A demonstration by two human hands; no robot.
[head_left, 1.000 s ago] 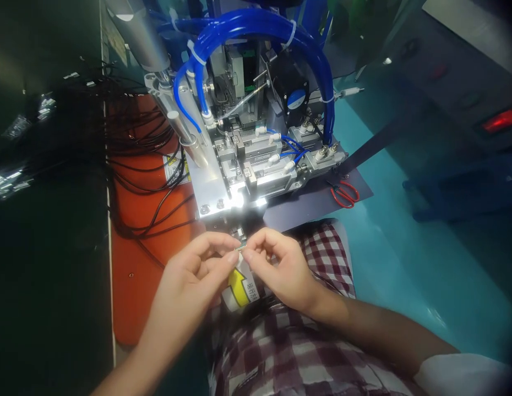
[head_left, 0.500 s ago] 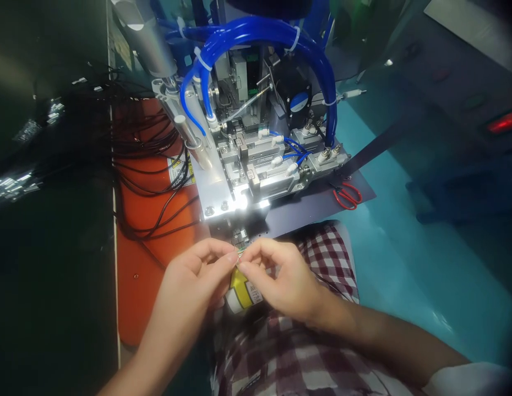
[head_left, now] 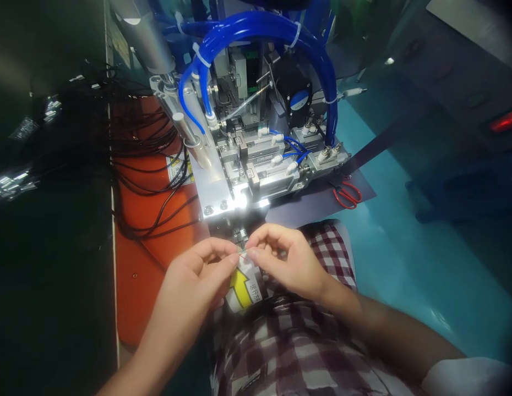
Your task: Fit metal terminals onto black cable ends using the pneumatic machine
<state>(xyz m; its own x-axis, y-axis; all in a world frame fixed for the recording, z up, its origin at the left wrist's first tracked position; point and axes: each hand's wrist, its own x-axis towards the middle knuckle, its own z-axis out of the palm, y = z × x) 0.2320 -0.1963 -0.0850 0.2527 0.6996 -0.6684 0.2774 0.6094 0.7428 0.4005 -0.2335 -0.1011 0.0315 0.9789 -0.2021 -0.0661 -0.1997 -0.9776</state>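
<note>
Thin wires (head_left: 243,253), one of them reddish, show between the fingertips of my two hands. My left hand (head_left: 202,275) pinches them from the left, thumb against forefinger. From the right, my right hand (head_left: 284,261) pinches their other side with thumb and forefinger, its other fingers curled. Both hands are just in front of a small metal fixture (head_left: 240,236) at the machine's front edge. Below the fingertips is a white label with a yellow arrow (head_left: 240,289).
A metal machine (head_left: 264,181) with thick blue air tubes (head_left: 256,25) stands ahead. Black cables (head_left: 146,148) lie over an orange surface (head_left: 148,286) at the left. Red-handled scissors (head_left: 347,195) rest on the grey plate at the right.
My right hand has moved slightly up and to the right, so the fingertips are a little farther apart. More of the yellow arrow shows. My left hand has barely moved.
</note>
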